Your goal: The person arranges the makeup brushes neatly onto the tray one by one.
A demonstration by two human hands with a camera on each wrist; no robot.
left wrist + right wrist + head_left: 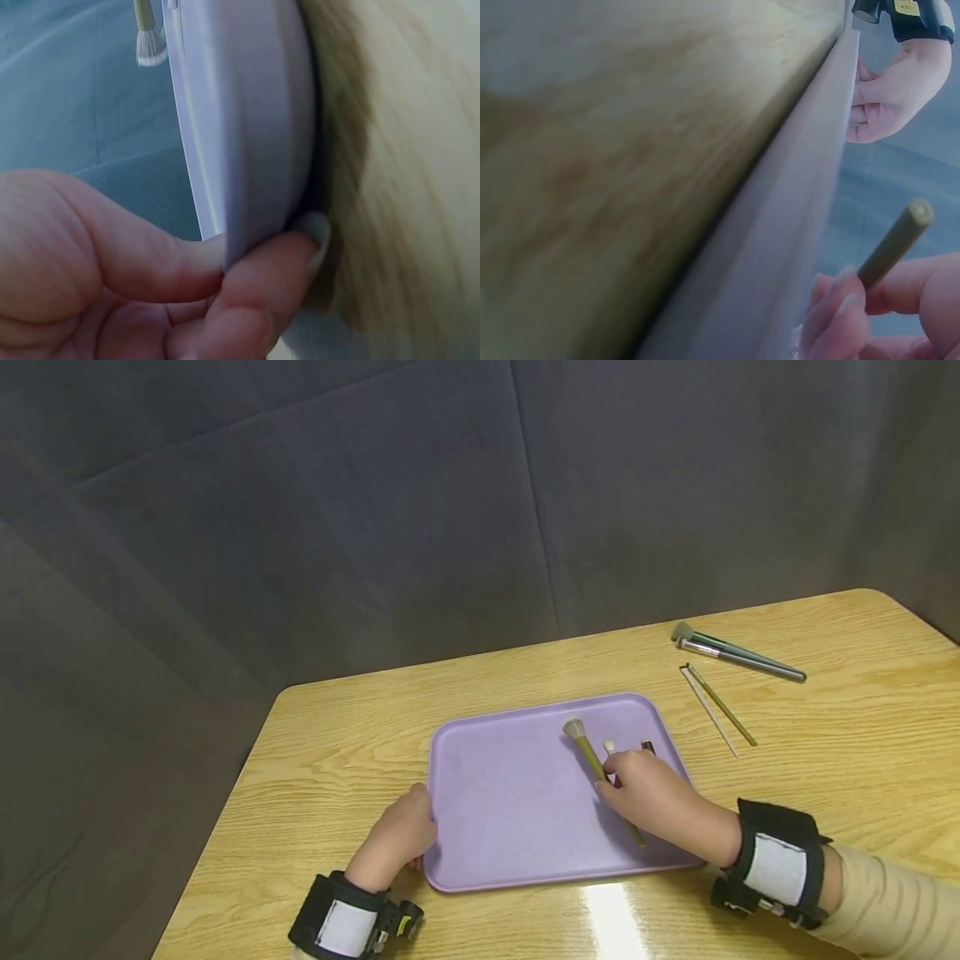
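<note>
A lilac tray (502, 802) lies on the wooden table. At its left side my left hand (401, 827) pinches the rim; the left wrist view has the thumb (157, 259) on the inner side of the tray wall (262, 127) and fingers outside and beneath. Over the tray's right part, my right hand (656, 793) holds a makeup brush (588, 755) by its olive handle, pale bristles pointing away. The handle's end (900, 240) sticks out of the fingers in the right wrist view. A small white-tipped brush (609, 747) and a dark-ended item (648, 745) show behind this hand, partly hidden.
Beyond the tray's right side, two larger makeup brushes, one green (720, 642) and one grey (757, 663), lie close together. Nearer are two thin brushes, one gold-handled (727, 710) and one pale (708, 712). A dark cloth (420, 527) hangs behind the table.
</note>
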